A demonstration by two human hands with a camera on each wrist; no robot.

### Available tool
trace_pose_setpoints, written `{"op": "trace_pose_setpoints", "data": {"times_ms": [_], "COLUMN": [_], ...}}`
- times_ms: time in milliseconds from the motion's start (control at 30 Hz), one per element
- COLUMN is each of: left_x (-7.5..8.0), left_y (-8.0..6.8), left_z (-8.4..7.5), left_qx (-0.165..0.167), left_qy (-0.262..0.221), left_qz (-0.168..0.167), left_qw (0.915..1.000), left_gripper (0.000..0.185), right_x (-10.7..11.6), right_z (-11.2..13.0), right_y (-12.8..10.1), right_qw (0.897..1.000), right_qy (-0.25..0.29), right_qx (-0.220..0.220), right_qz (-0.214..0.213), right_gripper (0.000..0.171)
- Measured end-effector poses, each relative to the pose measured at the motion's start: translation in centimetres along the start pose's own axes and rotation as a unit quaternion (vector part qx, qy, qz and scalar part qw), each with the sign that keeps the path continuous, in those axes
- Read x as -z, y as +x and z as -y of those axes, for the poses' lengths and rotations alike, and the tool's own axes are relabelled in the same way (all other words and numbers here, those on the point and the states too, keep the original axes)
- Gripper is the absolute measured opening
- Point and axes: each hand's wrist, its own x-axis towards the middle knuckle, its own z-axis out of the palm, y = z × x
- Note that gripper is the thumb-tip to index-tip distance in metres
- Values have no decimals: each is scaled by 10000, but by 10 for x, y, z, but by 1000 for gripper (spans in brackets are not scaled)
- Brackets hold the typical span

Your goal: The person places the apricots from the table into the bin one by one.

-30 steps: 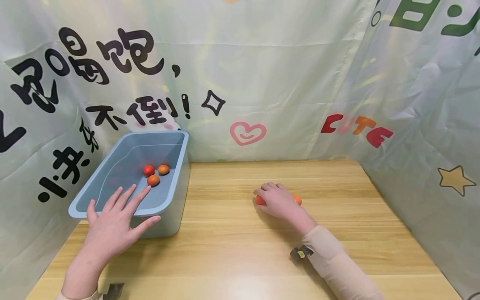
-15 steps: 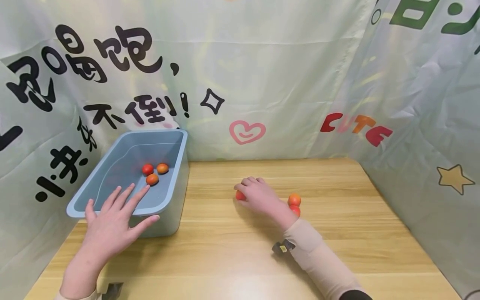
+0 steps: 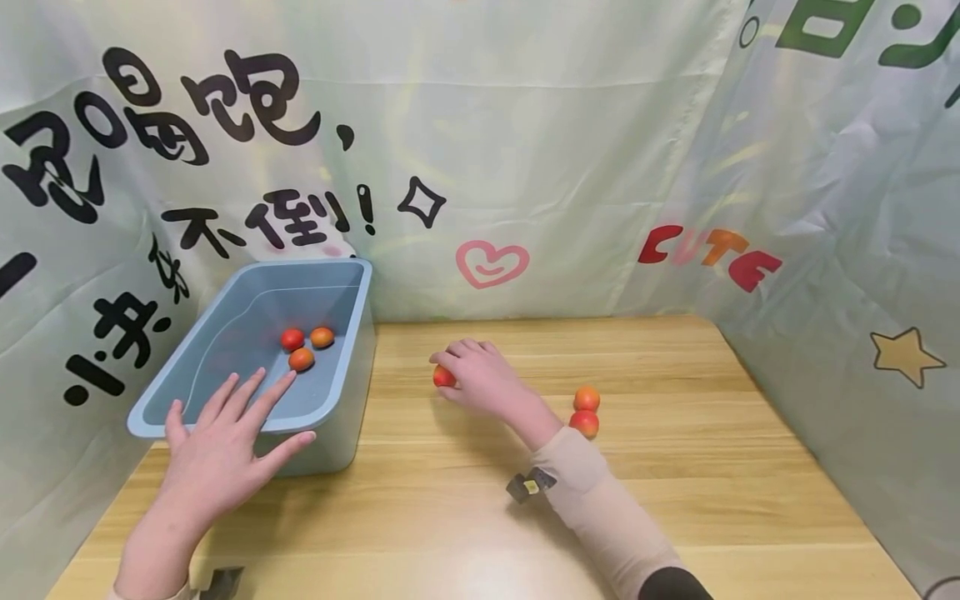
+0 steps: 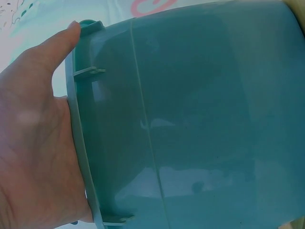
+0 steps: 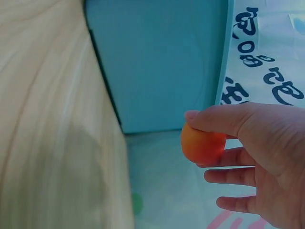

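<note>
My right hand (image 3: 480,379) holds a small round orange-red fruit (image 3: 443,377) above the table, to the right of the blue bin (image 3: 343,379). In the right wrist view, the thumb and index finger pinch this fruit (image 5: 202,145) while the other fingers stay loosely extended. My left hand (image 3: 217,462) lies spread over the bin's near rim; the left wrist view has its palm and thumb against that rim (image 4: 78,129). Inside the bin sit a red fruit (image 3: 292,339) and two orange ones, one at the right (image 3: 322,337) and one nearer (image 3: 302,359).
Two more fruits, an orange one (image 3: 587,398) and a redder one (image 3: 584,423), touch each other on the wooden table (image 3: 675,483), beyond my right forearm. Printed cloth (image 3: 570,167) encloses the table at the back and both sides.
My right hand has carried the fruit left and slightly back, toward the bin. The two fruits left on the table have come into full view. My left hand has stayed on the rim.
</note>
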Motion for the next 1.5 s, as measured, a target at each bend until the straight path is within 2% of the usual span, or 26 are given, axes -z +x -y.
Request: {"op": "trace_pose_setpoints", "data": {"times_ms": [700, 967, 1300, 1500], "left_x": [-1, -1, 0, -1], "left_y": [1, 2, 1, 2], "left_z": [1, 0, 2, 1], "left_qx": [-25, -33, -61, -62], "left_qy": [-14, 28, 23, 77], "left_qz": [0, 25, -36, -7], "left_qw": [10000, 10000, 10000, 10000], "left_gripper": [84, 84, 85, 84], "right_x": [38, 40, 35, 32], "right_z": [47, 62, 83, 91], "right_y": [52, 65, 85, 90], "right_qw": [9964, 9938, 9840, 9822], "right_qy": [-118, -41, -117, -285], "right_qx": [515, 540, 992, 1129], "right_qz": [-661, -976, -1476, -1473], "right_gripper": [46, 50, 49, 47]}}
